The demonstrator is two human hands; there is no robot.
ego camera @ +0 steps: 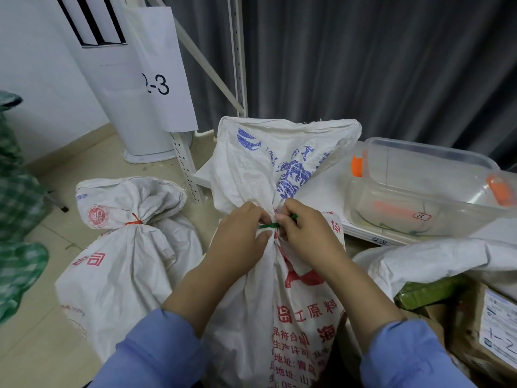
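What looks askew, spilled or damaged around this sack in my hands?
Nothing looks spilled or torn. The left hand and right hand pinch the green tie round the sack neck. One oddity: on the shelf, the upper clear tub sits tilted in the lower tub.

Soft, even indoor light, a touch dim and cool, comes down from overhead with no hard beams. The grey curtain sinks into deep shade at the upper right, while the white wall stays pale and flat. Shadows are faint, just a soft smudge on the floor beside the tied sack. There's a mild sheen on the clear plastic box. The centre is fairly sharp: the left hand and right hand pinch a crisp green tie. The blue sleeves go soft, the green checked bag smears, and the shelf upright bows at the lens edge.
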